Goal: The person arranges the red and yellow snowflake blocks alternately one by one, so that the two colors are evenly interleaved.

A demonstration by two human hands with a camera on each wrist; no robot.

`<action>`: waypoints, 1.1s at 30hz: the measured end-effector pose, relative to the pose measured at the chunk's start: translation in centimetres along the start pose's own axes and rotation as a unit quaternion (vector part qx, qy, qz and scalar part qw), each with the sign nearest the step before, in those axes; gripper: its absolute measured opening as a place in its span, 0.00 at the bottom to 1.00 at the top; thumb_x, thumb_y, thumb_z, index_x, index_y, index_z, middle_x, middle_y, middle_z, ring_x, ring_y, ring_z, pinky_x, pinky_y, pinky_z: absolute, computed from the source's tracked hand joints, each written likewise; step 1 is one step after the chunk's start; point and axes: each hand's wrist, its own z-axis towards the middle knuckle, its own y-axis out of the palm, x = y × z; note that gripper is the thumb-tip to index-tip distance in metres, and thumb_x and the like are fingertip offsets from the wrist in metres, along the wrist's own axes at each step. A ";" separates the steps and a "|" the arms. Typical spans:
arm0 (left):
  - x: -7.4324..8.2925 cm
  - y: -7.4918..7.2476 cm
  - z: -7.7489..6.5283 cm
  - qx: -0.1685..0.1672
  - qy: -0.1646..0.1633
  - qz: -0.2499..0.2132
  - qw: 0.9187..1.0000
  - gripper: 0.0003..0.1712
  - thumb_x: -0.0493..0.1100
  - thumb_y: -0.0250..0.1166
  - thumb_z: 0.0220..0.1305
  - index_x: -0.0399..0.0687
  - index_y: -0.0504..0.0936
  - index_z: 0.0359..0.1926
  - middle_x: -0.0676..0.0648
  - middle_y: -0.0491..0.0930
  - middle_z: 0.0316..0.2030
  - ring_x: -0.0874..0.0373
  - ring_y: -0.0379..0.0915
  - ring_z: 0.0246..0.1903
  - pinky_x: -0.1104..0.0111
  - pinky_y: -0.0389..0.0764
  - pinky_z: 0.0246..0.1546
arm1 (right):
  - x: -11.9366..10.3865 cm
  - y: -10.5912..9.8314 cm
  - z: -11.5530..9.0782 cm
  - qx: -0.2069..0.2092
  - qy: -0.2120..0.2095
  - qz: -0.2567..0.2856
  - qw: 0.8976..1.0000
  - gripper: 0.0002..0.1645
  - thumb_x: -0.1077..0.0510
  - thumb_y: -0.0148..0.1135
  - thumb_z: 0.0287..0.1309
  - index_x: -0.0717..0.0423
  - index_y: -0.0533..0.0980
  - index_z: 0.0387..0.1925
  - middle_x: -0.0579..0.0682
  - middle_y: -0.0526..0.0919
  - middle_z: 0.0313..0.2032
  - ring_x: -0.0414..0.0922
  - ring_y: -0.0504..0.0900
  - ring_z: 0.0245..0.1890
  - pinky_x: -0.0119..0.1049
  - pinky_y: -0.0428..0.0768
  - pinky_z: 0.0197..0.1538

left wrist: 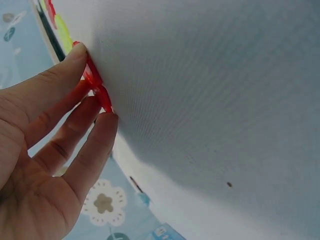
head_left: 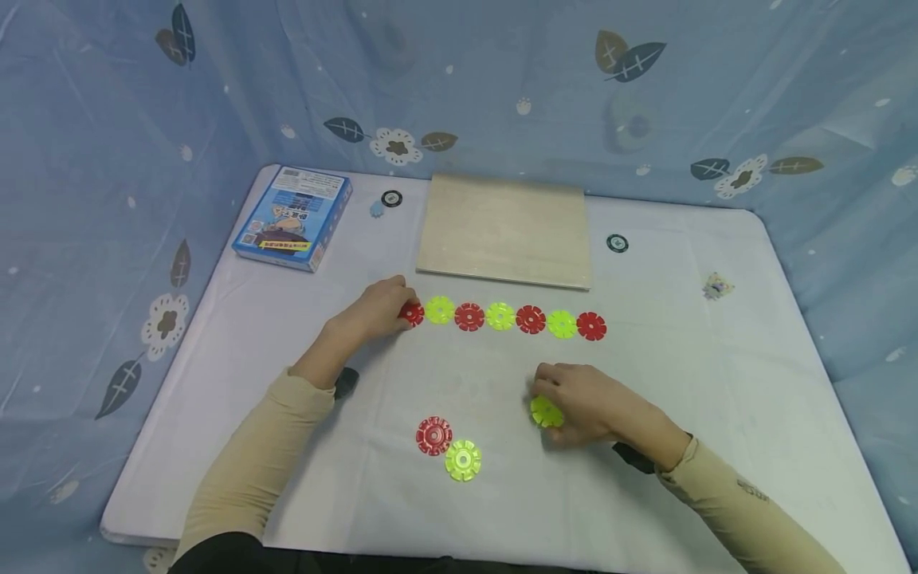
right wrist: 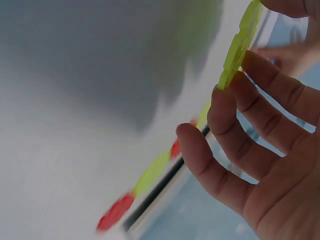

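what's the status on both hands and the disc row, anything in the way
Left hand holding red disc at left end of row. Right hand pinching yellow-green disc, apart from row. No obstacle seen between the two.

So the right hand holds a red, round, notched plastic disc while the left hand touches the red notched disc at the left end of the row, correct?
Wrong colour: the right hand holds a yellow-green, round, notched plastic disc, as the right wrist view shows, while the left hand touches the red notched disc at the left end of the row.
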 end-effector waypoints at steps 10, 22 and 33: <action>0.2 -0.3 -0.2 0.001 0.003 0.000 1.000 0.21 0.38 0.70 0.56 0.37 0.81 0.52 0.42 0.76 0.42 0.52 0.72 0.40 0.61 0.76 0.46 | 6.7 -1.2 -2.8 0.041 0.130 0.023 0.990 0.28 0.50 0.75 0.35 0.53 0.81 0.43 0.48 0.80 0.41 0.42 0.77 0.34 0.42 0.81 0.42; 0.1 -0.1 -0.2 0.000 0.003 -0.005 1.000 0.22 0.39 0.70 0.56 0.38 0.81 0.52 0.42 0.76 0.43 0.52 0.72 0.41 0.61 0.77 0.47 | 13.3 -1.4 -2.6 0.025 0.232 0.046 0.971 0.27 0.49 0.72 0.40 0.55 0.81 0.45 0.52 0.81 0.42 0.47 0.77 0.36 0.47 0.80 0.45; 0.1 -0.1 -0.2 -0.004 -0.003 -0.007 1.000 0.22 0.39 0.70 0.57 0.38 0.80 0.53 0.43 0.76 0.43 0.53 0.72 0.41 0.61 0.76 0.48 | 14.2 -1.6 -1.8 0.017 0.222 0.044 0.974 0.27 0.51 0.73 0.39 0.56 0.79 0.45 0.52 0.80 0.40 0.47 0.76 0.36 0.48 0.80 0.45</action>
